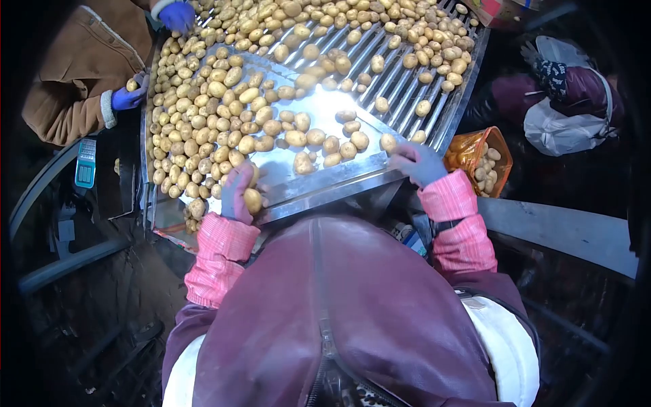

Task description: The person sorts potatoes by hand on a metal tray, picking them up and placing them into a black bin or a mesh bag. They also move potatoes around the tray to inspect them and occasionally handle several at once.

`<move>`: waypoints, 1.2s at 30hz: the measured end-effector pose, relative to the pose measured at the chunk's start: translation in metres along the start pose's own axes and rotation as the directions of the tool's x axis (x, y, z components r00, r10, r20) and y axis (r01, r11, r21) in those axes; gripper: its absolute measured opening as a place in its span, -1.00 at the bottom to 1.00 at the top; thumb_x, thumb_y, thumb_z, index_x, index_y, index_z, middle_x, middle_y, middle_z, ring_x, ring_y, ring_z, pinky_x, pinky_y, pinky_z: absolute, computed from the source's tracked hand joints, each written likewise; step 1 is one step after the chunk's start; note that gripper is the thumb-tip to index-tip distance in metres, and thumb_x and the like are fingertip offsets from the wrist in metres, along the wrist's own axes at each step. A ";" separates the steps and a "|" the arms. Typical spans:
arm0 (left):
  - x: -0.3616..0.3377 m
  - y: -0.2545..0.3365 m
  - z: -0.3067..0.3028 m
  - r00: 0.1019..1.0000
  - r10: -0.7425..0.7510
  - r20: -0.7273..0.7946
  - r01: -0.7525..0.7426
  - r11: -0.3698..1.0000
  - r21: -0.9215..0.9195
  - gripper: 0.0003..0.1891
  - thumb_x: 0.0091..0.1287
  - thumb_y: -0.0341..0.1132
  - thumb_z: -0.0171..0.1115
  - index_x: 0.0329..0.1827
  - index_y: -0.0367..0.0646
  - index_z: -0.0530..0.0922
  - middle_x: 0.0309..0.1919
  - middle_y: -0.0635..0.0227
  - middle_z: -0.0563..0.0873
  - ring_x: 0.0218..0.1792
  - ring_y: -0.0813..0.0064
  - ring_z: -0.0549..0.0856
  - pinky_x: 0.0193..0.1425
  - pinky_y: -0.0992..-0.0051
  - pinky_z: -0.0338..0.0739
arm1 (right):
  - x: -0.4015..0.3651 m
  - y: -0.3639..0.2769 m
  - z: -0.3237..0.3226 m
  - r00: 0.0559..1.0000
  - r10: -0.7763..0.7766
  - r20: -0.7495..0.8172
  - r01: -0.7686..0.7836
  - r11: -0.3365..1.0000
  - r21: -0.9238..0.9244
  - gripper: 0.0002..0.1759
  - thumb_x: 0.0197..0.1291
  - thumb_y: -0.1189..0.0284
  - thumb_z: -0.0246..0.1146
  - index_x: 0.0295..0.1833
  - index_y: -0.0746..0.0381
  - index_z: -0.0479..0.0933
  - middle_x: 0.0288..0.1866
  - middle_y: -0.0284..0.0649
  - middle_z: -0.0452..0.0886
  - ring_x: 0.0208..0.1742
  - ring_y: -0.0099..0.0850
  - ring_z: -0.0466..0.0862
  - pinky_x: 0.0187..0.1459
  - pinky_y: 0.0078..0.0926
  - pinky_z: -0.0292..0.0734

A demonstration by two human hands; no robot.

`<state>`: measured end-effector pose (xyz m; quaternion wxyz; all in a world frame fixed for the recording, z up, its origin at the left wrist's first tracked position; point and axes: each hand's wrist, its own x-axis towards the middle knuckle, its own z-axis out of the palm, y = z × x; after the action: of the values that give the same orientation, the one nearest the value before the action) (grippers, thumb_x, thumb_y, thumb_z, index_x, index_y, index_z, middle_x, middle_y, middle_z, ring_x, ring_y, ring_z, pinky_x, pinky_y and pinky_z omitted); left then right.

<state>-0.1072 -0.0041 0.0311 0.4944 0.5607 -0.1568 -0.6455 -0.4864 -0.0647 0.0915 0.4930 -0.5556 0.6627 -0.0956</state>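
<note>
My left hand [237,195], in a purplish-grey glove, is at the near edge of the metal sorting table [298,191]. Its fingers curl around a potato [253,201], and another potato [254,176] lies against the fingers. My right hand [422,165], gloved in grey, hovers at the table's right edge. Its fingers are stretched toward a loose potato [388,142] and hold nothing that I can see. Many potatoes [203,129] cover the left side of the table, and a few lie scattered on the bare metal between my hands.
Metal rollers [400,88] with more potatoes run across the back. An orange mesh bag [468,152] containing potatoes stands at the right. To the left, a co-worker's purple-gloved hand [127,98] holds a potato; their other hand [178,16] reaches the pile. A turquoise device [85,164] is below.
</note>
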 end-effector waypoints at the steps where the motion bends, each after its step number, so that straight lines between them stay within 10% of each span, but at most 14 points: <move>1: -0.010 0.005 0.010 1.000 -0.014 -0.002 0.014 0.999 0.040 -0.57 0.48 -0.04 0.17 0.20 -0.16 0.39 -0.05 0.16 0.69 -0.57 0.48 0.61 -0.62 0.52 0.55 | 0.014 0.006 0.000 0.961 -0.216 -0.170 0.183 0.964 -0.194 -0.69 0.13 0.27 0.34 -0.04 0.17 0.65 -0.29 -0.18 0.63 -0.37 -0.31 0.65 -0.33 -0.39 0.56; 4: -0.010 0.002 0.005 0.995 0.021 0.100 -0.030 0.995 0.090 -0.57 0.48 -0.04 0.17 0.19 -0.16 0.40 -0.08 0.17 0.70 -0.62 0.48 0.59 -0.65 0.53 0.53 | 0.063 0.020 0.002 0.919 -0.395 -0.015 0.259 0.631 -0.731 -0.57 0.12 0.19 0.37 0.08 0.14 0.63 -0.05 -0.13 0.69 -0.09 -0.21 0.73 -0.06 -0.25 0.59; 5: -0.012 0.002 0.003 0.995 0.020 0.096 -0.032 0.992 0.126 -0.59 0.48 -0.05 0.16 0.17 -0.17 0.41 -0.08 0.16 0.70 -0.57 0.48 0.62 -0.63 0.53 0.54 | 0.067 0.013 0.004 0.943 -0.333 0.033 0.254 0.647 -0.720 -0.58 0.01 0.34 0.32 0.06 0.14 0.57 -0.06 -0.01 0.64 0.02 0.03 0.64 0.08 -0.13 0.53; 9: -0.012 -0.007 0.000 0.997 -0.044 0.064 0.034 0.989 0.143 -0.61 0.48 -0.07 0.14 0.14 -0.18 0.41 -0.10 0.15 0.69 -0.51 0.48 0.64 -0.61 0.51 0.55 | 0.105 -0.009 0.022 0.916 -0.361 0.174 0.386 0.680 -0.624 -0.61 0.06 0.34 0.30 0.05 0.14 0.58 0.00 -0.02 0.65 0.06 -0.02 0.65 0.11 -0.18 0.54; 13: -0.012 -0.007 0.000 0.992 -0.099 0.072 0.090 0.989 0.119 -0.64 0.47 -0.09 0.14 0.12 -0.16 0.41 -0.14 0.18 0.68 -0.55 0.46 0.61 -0.62 0.49 0.52 | 0.120 -0.045 0.033 0.932 -0.362 0.037 0.362 0.932 -0.017 -0.51 0.26 0.26 0.23 0.28 0.19 0.52 0.19 -0.04 0.62 0.16 -0.09 0.65 0.21 -0.23 0.53; 15: -0.014 -0.006 0.000 0.991 -0.107 0.083 0.098 0.990 0.101 -0.65 0.47 -0.10 0.14 0.12 -0.16 0.41 -0.14 0.17 0.68 -0.53 0.46 0.62 -0.61 0.48 0.52 | 0.152 -0.046 0.026 0.847 -0.512 -0.140 0.491 0.856 -0.163 -0.45 0.24 0.21 0.24 0.33 0.18 0.49 0.21 -0.04 0.59 0.19 -0.07 0.62 0.22 -0.21 0.52; 16: -0.014 -0.006 0.000 0.990 -0.109 0.089 0.101 0.991 0.092 -0.66 0.46 -0.11 0.14 0.12 -0.15 0.41 -0.14 0.17 0.68 -0.53 0.46 0.62 -0.61 0.48 0.52 | 0.170 -0.051 0.020 0.664 -0.717 -0.210 0.542 0.656 -0.526 -0.38 0.15 0.19 0.28 0.33 0.15 0.48 0.16 -0.03 0.59 0.19 -0.03 0.60 0.19 -0.17 0.52; 20: -0.009 -0.009 -0.003 0.989 -0.103 0.103 0.095 0.992 0.079 -0.65 0.46 -0.13 0.14 0.13 -0.16 0.41 -0.13 0.17 0.67 -0.46 0.46 0.63 -0.57 0.49 0.53 | 0.200 -0.077 0.016 0.819 -0.558 -0.135 0.352 0.674 -0.650 -0.32 0.17 0.27 0.21 0.46 -0.01 0.32 0.28 -0.06 0.50 0.28 0.01 0.53 0.21 -0.14 0.51; 25: -0.014 -0.002 -0.001 0.990 -0.119 0.082 0.115 0.992 0.049 -0.66 0.45 -0.12 0.16 0.10 -0.16 0.44 -0.15 0.17 0.69 -0.46 0.47 0.65 -0.59 0.49 0.52 | 0.240 -0.068 0.059 0.724 -0.656 -0.211 0.432 0.670 -0.603 -0.29 0.04 0.54 0.20 0.39 0.00 0.36 0.01 -0.05 0.62 -0.04 -0.08 0.68 -0.04 -0.15 0.60; 28: -0.011 0.000 -0.003 0.989 -0.135 0.062 0.135 0.991 0.004 -0.63 0.46 -0.04 0.13 0.09 -0.15 0.49 -0.18 0.17 0.71 -0.46 0.47 0.65 -0.59 0.47 0.54 | 0.235 -0.061 0.062 0.852 -0.489 -0.189 0.509 0.857 0.081 -0.38 0.07 0.53 0.16 0.34 0.10 0.42 -0.17 -0.19 0.59 -0.22 -0.34 0.66 -0.24 -0.36 0.57; 31: -0.009 0.008 -0.001 0.981 -0.174 0.090 0.183 0.977 -0.110 -0.57 0.45 0.05 0.10 0.07 -0.15 0.54 -0.20 0.16 0.73 -0.42 0.41 0.68 -0.54 0.44 0.57 | 0.199 -0.075 0.058 0.902 -0.412 -0.126 0.378 0.618 0.689 -0.45 0.11 0.48 0.09 0.29 0.20 0.46 -0.26 -0.27 0.57 -0.34 -0.49 0.61 -0.36 -0.52 0.53; 36: 0.015 0.019 -0.003 0.962 -0.223 0.158 0.270 0.862 -0.429 -0.51 0.44 0.10 0.10 0.06 -0.18 0.55 -0.18 0.13 0.74 -0.15 0.09 0.77 -0.44 0.38 0.63 | 0.151 -0.093 0.058 0.946 -0.322 0.038 0.147 0.529 0.836 -0.43 0.07 0.46 0.02 0.27 0.26 0.46 -0.20 -0.22 0.65 -0.38 -0.47 0.61 -0.41 -0.55 0.48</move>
<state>-0.0942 -0.0243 0.0365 0.5144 0.4136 0.0434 -0.7499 -0.3673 -0.1996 0.0429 0.7371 -0.3514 0.4101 -0.4063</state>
